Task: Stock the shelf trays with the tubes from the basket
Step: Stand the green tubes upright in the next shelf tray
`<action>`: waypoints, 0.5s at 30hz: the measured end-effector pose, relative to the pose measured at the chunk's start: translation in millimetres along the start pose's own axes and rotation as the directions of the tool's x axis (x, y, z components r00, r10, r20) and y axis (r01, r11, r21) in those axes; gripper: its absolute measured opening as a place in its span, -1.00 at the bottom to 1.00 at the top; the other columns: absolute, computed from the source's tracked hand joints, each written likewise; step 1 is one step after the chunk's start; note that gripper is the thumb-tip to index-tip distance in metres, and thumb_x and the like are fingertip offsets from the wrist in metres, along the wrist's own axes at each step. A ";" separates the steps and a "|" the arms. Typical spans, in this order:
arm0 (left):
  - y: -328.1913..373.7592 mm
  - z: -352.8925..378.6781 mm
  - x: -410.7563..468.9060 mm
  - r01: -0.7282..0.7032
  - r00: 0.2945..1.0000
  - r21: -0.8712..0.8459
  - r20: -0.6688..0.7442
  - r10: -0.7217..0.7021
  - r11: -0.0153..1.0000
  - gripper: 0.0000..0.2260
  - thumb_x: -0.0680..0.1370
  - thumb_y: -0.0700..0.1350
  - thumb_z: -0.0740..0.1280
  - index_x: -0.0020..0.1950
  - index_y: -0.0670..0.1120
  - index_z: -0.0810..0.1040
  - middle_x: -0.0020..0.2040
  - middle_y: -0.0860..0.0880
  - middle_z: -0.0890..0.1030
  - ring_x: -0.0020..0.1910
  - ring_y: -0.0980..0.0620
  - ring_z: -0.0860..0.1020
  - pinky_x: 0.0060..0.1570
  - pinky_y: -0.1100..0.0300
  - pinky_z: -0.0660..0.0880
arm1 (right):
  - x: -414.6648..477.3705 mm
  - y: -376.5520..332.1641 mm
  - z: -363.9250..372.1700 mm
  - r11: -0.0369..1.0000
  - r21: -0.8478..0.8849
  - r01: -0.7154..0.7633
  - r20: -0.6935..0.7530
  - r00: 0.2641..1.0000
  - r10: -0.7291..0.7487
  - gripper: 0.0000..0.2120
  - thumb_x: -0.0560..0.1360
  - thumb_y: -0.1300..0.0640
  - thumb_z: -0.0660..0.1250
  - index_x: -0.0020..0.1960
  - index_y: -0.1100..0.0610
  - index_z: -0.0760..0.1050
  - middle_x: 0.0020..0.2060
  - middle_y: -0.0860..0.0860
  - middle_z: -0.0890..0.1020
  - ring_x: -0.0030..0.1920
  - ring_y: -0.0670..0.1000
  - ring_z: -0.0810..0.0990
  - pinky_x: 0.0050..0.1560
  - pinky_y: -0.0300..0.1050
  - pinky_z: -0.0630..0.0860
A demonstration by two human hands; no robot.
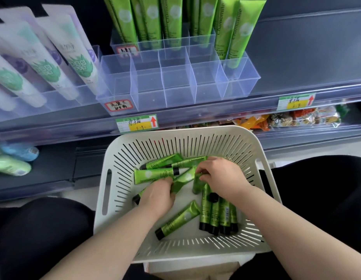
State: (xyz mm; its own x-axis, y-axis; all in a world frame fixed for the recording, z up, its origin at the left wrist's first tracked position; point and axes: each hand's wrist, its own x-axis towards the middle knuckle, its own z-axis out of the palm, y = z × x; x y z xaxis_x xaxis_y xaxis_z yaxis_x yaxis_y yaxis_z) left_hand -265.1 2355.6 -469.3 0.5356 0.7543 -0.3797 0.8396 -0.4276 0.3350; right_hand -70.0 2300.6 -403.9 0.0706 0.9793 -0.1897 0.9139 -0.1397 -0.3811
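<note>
At lower centre, a white slotted plastic basket [181, 133] holds loose glossy green tubes [153, 175]; the left hand [157, 196] grips one and the right hand [220, 174] pinches another. Above, clear compartmented trays [175, 91] on the shelf [216, 113] carry upright tubes [125, 19] in rear cells, with white tubes [48, 69] at upper left.

Basket [195, 255]: white plastic, matt, slotted walls. Green tubes [153, 175]: plastic, semi-gloss print; black caps [160, 233] smooth with a slight sheen. Trays [179, 85]: clear hard plastic, glossy, edges catch the light. Price labels [136, 123]: matt paper in a clear plastic shelf-edge strip [216, 116]. Shelf back panel [308, 57]: dark grey, matt, material unclear. White tubes [48, 71] on the left: satin plastic. Snack packs [296, 118]: shiny film.
</note>
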 end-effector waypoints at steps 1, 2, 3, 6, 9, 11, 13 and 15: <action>0.0 -5.5 -0.6 -0.013 0.999 -0.047 -0.044 0.011 0.999 -0.86 0.56 -0.05 0.29 0.08 0.00 0.40 -0.09 -0.02 0.56 -0.13 -0.07 0.57 -0.29 0.10 0.47 | -0.2 -1.7 -2.6 1.000 -0.004 0.009 -0.018 1.000 -0.009 -0.84 0.50 0.03 0.33 0.07 -0.10 0.56 -0.02 -0.10 0.55 0.04 -0.01 0.52 -0.08 -0.12 0.48; 1.3 -12.1 -1.4 -0.028 0.996 -0.100 -0.083 0.019 0.995 -0.80 0.56 -0.02 0.32 0.14 0.05 0.39 -0.12 0.03 0.56 -0.18 -0.01 0.56 -0.35 0.14 0.42 | -0.5 -3.2 -6.1 1.000 -0.010 0.016 -0.036 0.999 -0.016 -0.83 0.50 0.02 0.33 0.08 -0.10 0.56 -0.02 -0.10 0.55 0.05 -0.01 0.51 -0.07 -0.11 0.47; 3.4 -19.1 -2.6 -0.044 0.992 -0.151 -0.124 0.025 0.988 -0.76 0.55 -0.01 0.34 0.17 0.09 0.38 -0.13 0.09 0.55 -0.21 0.05 0.54 -0.38 0.18 0.38 | -1.3 -4.6 -10.4 1.000 -0.016 0.022 -0.056 0.998 -0.022 -0.83 0.50 0.02 0.33 0.08 -0.09 0.56 -0.02 -0.10 0.55 0.06 -0.01 0.51 -0.07 -0.11 0.48; 13.5 -43.0 -6.5 -0.112 0.966 -0.239 -0.253 0.049 0.965 -0.80 0.55 -0.02 0.35 0.15 0.12 0.45 -0.13 0.19 0.51 -0.18 0.12 0.51 -0.26 0.19 0.41 | -6.1 -9.7 -26.8 0.999 -0.019 0.035 -0.118 0.992 -0.037 -0.83 0.49 0.04 0.31 0.07 -0.09 0.56 -0.03 -0.09 0.55 0.06 0.00 0.50 -0.08 -0.12 0.44; 25.6 -70.4 -11.1 -0.185 0.930 -0.309 -0.362 0.065 0.933 -0.85 0.57 -0.01 0.33 0.13 0.13 0.47 -0.20 0.19 0.53 -0.25 0.19 0.51 -0.29 0.23 0.41 | -10.6 -17.1 -49.0 0.998 -0.047 0.052 -0.193 0.979 -0.060 -0.83 0.51 0.06 0.28 0.07 -0.07 0.57 -0.03 -0.07 0.56 0.07 0.01 0.48 -0.07 -0.12 0.40; 35.7 -91.9 -14.1 -0.250 0.884 -0.325 -0.460 0.078 0.912 -0.85 0.56 -0.02 0.33 0.12 0.12 0.47 -0.24 0.20 0.51 -0.31 0.28 0.46 -0.33 0.33 0.33 | -13.3 -22.4 -67.7 0.996 -0.067 0.055 -0.266 0.961 -0.071 -0.83 0.52 0.07 0.28 0.08 -0.05 0.56 -0.03 -0.05 0.56 0.07 0.03 0.48 -0.07 -0.10 0.39; 48.7 -116.9 -15.2 -0.309 0.835 -0.359 -0.546 0.070 0.881 -0.86 0.55 -0.06 0.35 0.10 0.09 0.50 -0.20 0.20 0.53 -0.28 0.28 0.48 -0.29 0.32 0.37 | -15.7 -26.8 -88.2 0.996 -0.065 0.058 -0.337 0.938 -0.077 -0.84 0.53 0.08 0.27 0.09 -0.03 0.53 -0.02 -0.04 0.54 0.07 0.05 0.49 -0.09 -0.06 0.42; 62.8 -144.6 -15.3 -0.348 0.791 -0.371 -0.608 0.058 0.861 -0.86 0.55 -0.07 0.35 0.08 0.10 0.49 -0.16 0.19 0.53 -0.23 0.22 0.51 -0.25 0.23 0.42 | -17.6 -31.0 -109.8 0.997 -0.042 0.057 -0.395 0.916 -0.069 -0.84 0.54 0.09 0.26 0.10 -0.03 0.51 -0.02 -0.03 0.52 0.05 0.06 0.50 -0.15 -0.05 0.47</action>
State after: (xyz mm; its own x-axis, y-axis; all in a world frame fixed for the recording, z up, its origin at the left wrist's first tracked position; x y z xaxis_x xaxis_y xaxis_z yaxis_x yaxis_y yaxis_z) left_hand -233.6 2389.3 -317.7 0.4175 0.8755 0.2435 0.5025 -0.4457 0.7408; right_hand -55.7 2303.8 -289.4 0.1593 0.9646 0.2100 0.9324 -0.0771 -0.3531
